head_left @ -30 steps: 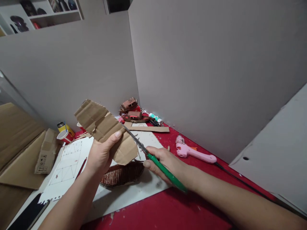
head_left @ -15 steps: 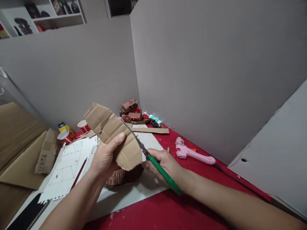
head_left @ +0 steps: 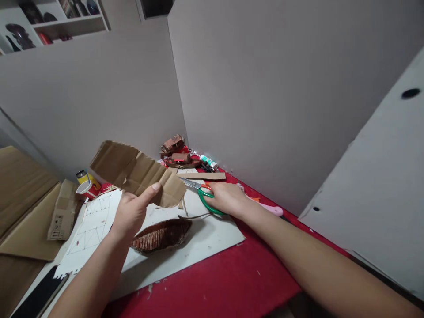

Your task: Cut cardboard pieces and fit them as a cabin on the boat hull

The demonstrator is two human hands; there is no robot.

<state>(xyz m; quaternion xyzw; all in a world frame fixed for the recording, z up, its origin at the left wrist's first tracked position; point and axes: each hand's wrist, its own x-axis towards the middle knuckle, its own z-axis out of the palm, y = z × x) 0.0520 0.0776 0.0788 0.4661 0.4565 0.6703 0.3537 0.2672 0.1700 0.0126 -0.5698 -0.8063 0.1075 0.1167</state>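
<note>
My left hand (head_left: 134,212) grips a creased piece of brown cardboard (head_left: 135,170), thumb on top, raised above the table. In my right hand (head_left: 225,198) are scissors (head_left: 202,194) with green and orange handles, held low over the white board, their blades pointing left toward the cardboard's edge. Below both hands a small brown boat-shaped model (head_left: 162,235) with a ribbed inside rests on the white board (head_left: 212,249). Thin cardboard offcuts (head_left: 183,207) lie behind it.
A cardboard strip (head_left: 205,176) and brown model boats (head_left: 180,160) sit toward the wall corner. The pink glue gun (head_left: 273,208) is partly behind my right arm. Drawn paper (head_left: 91,225), a paper cup (head_left: 86,191) and a cardboard box (head_left: 29,229) stand at the left.
My right hand has taken the scissors from the cardboard's edge and lowered them toward the board. The cardboard has shifted left and tilted, uncovering the boat-shaped model.
</note>
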